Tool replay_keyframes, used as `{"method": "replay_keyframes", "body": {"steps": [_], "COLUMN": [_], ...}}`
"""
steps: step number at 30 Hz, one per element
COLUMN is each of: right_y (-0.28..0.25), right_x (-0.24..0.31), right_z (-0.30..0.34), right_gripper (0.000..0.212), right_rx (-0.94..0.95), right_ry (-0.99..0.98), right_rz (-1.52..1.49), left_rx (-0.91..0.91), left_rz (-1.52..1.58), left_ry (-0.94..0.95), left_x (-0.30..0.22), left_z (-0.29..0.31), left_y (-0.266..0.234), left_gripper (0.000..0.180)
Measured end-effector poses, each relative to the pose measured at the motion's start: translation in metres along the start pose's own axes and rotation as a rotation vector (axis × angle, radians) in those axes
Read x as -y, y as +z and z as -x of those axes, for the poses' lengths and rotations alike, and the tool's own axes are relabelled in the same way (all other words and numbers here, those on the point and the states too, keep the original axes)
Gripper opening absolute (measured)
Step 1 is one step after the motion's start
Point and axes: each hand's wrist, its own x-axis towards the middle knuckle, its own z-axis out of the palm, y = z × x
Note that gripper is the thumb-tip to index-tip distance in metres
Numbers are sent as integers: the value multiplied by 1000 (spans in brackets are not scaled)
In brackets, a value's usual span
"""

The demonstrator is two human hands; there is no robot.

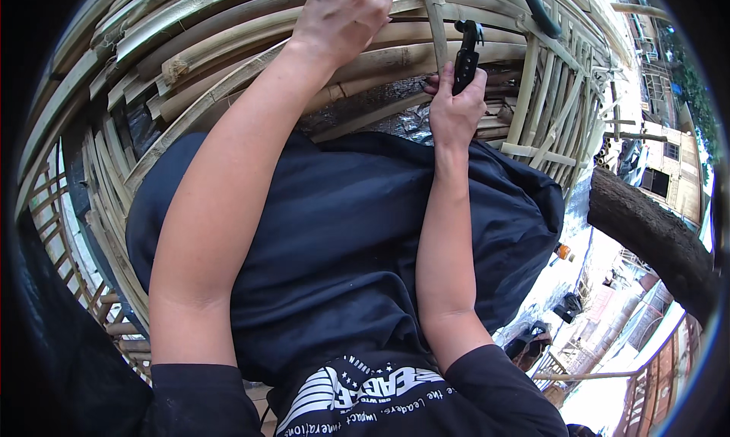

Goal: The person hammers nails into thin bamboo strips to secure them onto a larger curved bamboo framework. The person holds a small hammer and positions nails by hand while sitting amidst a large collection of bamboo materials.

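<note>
Clutching a black tool (465, 60) in the closed right hand (458, 110) beside a far bamboo strip (435, 19), with left hand (339, 19) curled farther left, hold unclear, among slats (228, 45) seemingly already split, amount left unclear.

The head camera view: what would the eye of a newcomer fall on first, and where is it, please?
Probably the black tool upright in the right hand, right of centre near the top, against pale bamboo strips. The left hand, partly cut off by the top edge, comes next. Then the dark cloth over the lap, filling the middle, and the thick brown trunk at the right.
</note>
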Motion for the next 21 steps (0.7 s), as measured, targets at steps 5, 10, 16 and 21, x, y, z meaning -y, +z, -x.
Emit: {"method": "replay_keyframes", "body": {"steps": [5, 10, 16, 21], "right_y": [-7, -20, -39, -42], "right_x": [6, 14, 1, -3], "right_z": [-9, -31, -49, -38], "right_gripper": [28, 29, 29, 25], "right_rx": [-13, 108, 319, 477], "right_ry": [-194, -221, -74, 130], "right_rz": [323, 294, 31, -156], "left_rx": [-61, 27, 10, 336], "left_rz": [-98, 164, 289, 313], "left_ry": [-9, -149, 30, 34], "left_x": [-7, -4, 18, 30], "left_z": [0, -8, -29, -42], "left_y": [11, 14, -1, -43], "left_gripper": [16, 21, 14, 15]}}
